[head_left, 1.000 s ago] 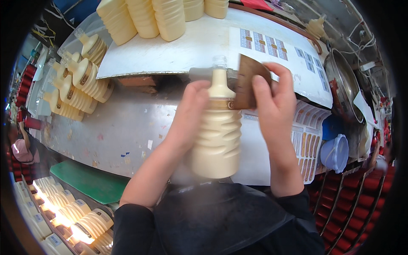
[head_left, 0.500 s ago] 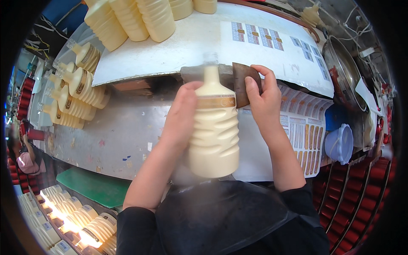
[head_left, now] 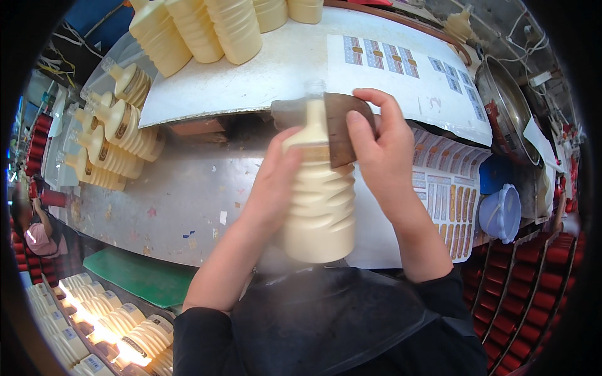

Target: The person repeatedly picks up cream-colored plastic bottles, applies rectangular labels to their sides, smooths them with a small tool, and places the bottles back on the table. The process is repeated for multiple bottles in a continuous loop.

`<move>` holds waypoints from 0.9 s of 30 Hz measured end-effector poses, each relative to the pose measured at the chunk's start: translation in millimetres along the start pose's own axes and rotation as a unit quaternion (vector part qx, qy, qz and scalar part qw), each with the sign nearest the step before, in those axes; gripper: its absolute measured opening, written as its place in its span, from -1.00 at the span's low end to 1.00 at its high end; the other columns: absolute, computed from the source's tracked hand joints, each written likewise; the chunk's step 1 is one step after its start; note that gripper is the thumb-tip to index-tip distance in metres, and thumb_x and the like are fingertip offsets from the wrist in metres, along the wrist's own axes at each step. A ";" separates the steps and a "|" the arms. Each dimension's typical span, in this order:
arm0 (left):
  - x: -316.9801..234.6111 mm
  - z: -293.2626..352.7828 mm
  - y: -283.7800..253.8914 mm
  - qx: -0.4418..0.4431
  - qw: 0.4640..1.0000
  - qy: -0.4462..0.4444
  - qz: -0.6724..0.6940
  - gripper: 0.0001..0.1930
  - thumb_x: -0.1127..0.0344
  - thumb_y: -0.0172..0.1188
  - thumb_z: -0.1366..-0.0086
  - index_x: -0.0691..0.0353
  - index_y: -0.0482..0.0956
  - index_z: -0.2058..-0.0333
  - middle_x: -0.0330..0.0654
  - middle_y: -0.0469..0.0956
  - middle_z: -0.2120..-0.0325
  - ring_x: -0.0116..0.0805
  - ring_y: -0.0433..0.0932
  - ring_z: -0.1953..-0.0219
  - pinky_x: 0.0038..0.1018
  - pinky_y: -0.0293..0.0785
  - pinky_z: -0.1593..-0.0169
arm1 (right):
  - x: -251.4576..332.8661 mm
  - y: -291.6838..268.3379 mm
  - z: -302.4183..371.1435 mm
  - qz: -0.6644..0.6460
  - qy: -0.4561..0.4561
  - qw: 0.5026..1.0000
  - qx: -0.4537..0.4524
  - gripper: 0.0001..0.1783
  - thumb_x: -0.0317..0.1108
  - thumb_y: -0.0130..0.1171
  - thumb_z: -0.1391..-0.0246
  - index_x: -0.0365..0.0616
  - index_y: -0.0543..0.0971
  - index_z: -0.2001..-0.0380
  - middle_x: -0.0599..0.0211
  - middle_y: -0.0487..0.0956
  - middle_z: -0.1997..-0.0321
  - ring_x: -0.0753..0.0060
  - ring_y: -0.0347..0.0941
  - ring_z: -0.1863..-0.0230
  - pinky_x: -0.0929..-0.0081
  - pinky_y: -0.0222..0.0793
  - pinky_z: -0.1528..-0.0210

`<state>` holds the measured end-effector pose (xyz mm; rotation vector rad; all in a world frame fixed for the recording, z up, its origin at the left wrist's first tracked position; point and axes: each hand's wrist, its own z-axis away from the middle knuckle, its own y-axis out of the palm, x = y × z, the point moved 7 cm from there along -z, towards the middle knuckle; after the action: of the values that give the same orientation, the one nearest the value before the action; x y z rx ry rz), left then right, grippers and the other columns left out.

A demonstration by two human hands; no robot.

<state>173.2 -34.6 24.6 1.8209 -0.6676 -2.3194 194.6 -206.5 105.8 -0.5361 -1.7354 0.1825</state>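
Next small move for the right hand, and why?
I'd probably wipe the brown flat piece lightly along the band on the cream bottle. The right hand holds the piece over the band's right part, and the left hand is at the bottle's left side, seemingly steadying it. Contact pressure can't be told.

A cream bottle (head_left: 320,219) banded in tan and a dark brown flap (head_left: 340,128) stand out over a grey table (head_left: 157,203) flecked with blue and white. Gold and pale blue stripes pattern a white sheet (head_left: 442,194) at its right edge; beyond is a periwinkle bucket (head_left: 501,214).
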 end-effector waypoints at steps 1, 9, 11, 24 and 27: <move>0.4 0.5 0.2 -0.003 1.000 -0.001 -0.008 -0.48 0.06 -0.06 -0.60 0.22 0.23 -0.37 -0.10 0.47 -0.16 -0.38 0.45 -0.16 -0.39 0.37 -0.27 | 5.7 5.3 -1.0 0.022 -0.011 1.000 -0.004 -0.63 -0.28 0.20 -0.25 -0.12 0.51 -0.08 0.08 0.68 0.40 0.14 0.66 0.35 0.25 0.53 0.21; 1.4 0.5 -3.5 -0.017 1.000 0.005 0.002 -0.50 0.04 -0.10 -0.62 0.21 0.29 -0.36 -0.11 0.50 -0.15 -0.38 0.49 -0.15 -0.38 0.42 -0.25 | 22.8 19.8 -0.8 0.121 -0.085 0.989 -0.017 -0.68 -0.26 0.20 -0.26 -0.09 0.54 -0.04 -0.01 0.67 0.41 -0.11 0.65 0.36 0.08 0.53 0.21; 2.3 -0.4 -4.1 -0.016 1.000 0.006 0.013 -0.52 0.07 -0.14 -0.65 0.22 0.29 -0.36 -0.15 0.55 -0.13 -0.40 0.54 -0.12 -0.39 0.49 -0.21 | 6.4 7.0 -2.0 0.096 -0.061 0.993 -0.031 -0.68 -0.31 0.20 -0.26 -0.11 0.54 -0.05 0.09 0.65 0.45 0.12 0.63 0.43 0.21 0.51 0.27; -9.1 7.2 12.8 0.006 0.995 -0.033 0.089 -0.24 -0.31 -0.39 -0.59 0.19 0.15 -0.43 -0.07 0.43 -0.25 -0.26 0.47 -0.25 -0.29 0.39 -0.33 | -11.9 -4.6 1.1 -0.025 -0.010 0.998 -0.055 -0.68 -0.34 0.21 -0.27 -0.11 0.56 -0.08 0.37 0.57 0.53 0.59 0.44 0.53 0.53 0.40 0.36; -12.7 10.4 19.4 0.016 0.996 -0.036 0.080 -0.15 -0.42 -0.49 -0.53 0.15 0.10 -0.46 -0.12 0.39 -0.31 -0.24 0.41 -0.31 -0.24 0.36 -0.36 | 23.7 11.6 -2.6 0.131 -0.080 0.987 -0.048 -0.68 -0.28 0.18 -0.26 -0.06 0.55 -0.05 0.14 0.65 0.48 0.23 0.60 0.50 0.29 0.50 0.34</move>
<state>163.4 -44.7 45.8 1.6367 -0.8325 -2.2914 196.6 -186.2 122.7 -0.8397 -1.8326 0.3367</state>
